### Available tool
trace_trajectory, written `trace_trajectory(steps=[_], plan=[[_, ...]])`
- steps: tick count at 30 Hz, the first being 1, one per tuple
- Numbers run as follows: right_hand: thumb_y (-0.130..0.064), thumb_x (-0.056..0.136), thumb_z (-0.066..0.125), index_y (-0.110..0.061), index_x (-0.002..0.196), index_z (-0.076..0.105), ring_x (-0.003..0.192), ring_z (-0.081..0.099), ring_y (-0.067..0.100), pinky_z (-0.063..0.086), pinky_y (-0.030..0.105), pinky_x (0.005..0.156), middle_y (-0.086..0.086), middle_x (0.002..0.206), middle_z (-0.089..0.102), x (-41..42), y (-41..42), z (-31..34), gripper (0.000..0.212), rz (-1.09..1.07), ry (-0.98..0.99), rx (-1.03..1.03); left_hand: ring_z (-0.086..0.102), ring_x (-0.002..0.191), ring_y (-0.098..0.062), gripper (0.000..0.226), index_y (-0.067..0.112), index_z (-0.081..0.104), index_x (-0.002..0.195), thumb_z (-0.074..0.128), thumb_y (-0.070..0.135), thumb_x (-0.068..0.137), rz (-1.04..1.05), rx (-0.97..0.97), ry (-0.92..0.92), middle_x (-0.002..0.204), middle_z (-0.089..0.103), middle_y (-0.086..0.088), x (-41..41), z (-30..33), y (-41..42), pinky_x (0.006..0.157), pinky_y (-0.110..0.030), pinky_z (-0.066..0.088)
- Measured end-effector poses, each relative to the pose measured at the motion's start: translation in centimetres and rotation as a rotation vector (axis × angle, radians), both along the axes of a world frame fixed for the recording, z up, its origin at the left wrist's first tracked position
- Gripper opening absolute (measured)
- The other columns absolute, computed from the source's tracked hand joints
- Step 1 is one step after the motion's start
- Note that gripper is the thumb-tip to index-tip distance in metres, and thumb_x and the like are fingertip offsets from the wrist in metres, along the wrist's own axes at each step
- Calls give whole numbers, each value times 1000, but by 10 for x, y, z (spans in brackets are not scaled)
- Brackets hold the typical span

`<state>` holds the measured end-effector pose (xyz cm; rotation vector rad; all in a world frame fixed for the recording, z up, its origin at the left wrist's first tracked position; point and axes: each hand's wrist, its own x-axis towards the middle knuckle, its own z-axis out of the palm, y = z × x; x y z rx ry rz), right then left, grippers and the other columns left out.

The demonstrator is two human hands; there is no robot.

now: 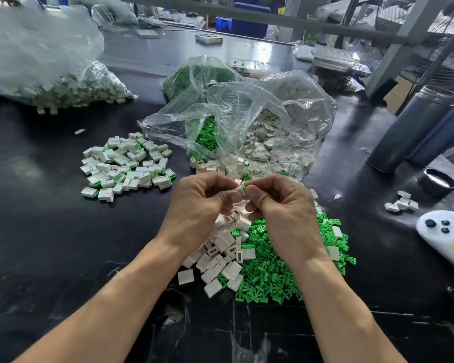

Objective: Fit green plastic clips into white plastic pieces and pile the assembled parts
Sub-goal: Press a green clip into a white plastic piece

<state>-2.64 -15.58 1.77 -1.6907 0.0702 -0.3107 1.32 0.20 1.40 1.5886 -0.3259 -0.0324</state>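
Both hands meet above the middle of the black glossy table. Left hand pinches a small white plastic piece between thumb and curled fingers; right hand pinches a small green plastic clip the same way. Clip and piece touch at the fingertips, clip on the right side of the piece. Long axis of the pair appears roughly left-right; too much is covered by fingers to tell which end of the clip leads.

Directly below the hands: loose heap of white plastic pieces, touching on its right a loose heap of green clips. A few white pieces lie on top of the green heap.

Left of the hands, apart from them: pile of assembled white-and-green parts. Bare table lies between this pile and the left forearm, and along the near edge on the left.

Behind the hands: open clear plastic bag spilling white pieces and green clips, its mouth near the fingertips. Far left: second clear plastic bag of parts.

Right side: dark cylindrical containers, a black round lid, a white handheld controller at the edge of view.
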Motion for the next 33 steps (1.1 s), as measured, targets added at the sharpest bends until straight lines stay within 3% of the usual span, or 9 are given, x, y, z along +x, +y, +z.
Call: trace_trajectory(steps=[4, 9, 14, 18, 26, 33], plan=[[-11, 95, 74, -22, 88, 76, 73, 72, 14, 61, 29, 67, 0, 84, 77, -1, -1, -1, 13, -8, 14, -79, 67, 67, -14, 19, 18, 75, 87, 76, -1, 88, -1, 148, -64, 82, 75, 0, 3, -1, 2, 66, -33, 62], [-15, 95, 74, -29, 87, 73, 80, 72, 14, 64, 39, 74, -5, 85, 75, -1, -1, -1, 16, -2, 31, -218, 67, 68, -4, 24, 27, 74, 85, 78, 3, 86, -16, 323, -135, 79, 73, 12, 6, 2, 6, 66, -23, 58], [-3, 93, 73, -16, 83, 76, 76, 73, 18, 59, 27, 66, 6, 87, 78, 0, 4, 2, 17, 13, -3, 76, 67, 63, -15, 18, 13, 76, 87, 74, -4, 88, 17, 172, -55, 78, 75, -4, 4, 6, 4, 65, -31, 61], [1, 93, 71, -18, 80, 74, 75, 72, 18, 57, 25, 64, 9, 87, 78, -1, 9, 1, 23, -11, -15, 151, 67, 65, -19, 12, 5, 75, 88, 72, -6, 89, 18, 110, -1, 80, 75, -12, 3, 7, 2, 68, -37, 61], [3, 94, 69, -16, 77, 72, 73, 65, 14, 56, 22, 65, 11, 85, 75, -3, 13, 2, 26, 3, -13, 148, 68, 67, -16, 10, 1, 75, 89, 72, -9, 88, 30, 45, 15, 82, 75, -14, 2, 3, -1, 66, -32, 63], [-1, 94, 69, -11, 80, 73, 73, 66, 16, 61, 31, 72, 8, 84, 76, -6, 3, 7, 19, 76, 81, 89, 64, 62, -12, 7, 5, 76, 87, 77, -2, 85, -35, 119, 1, 80, 74, -11, 1, 3, 2, 62, -25, 59]])
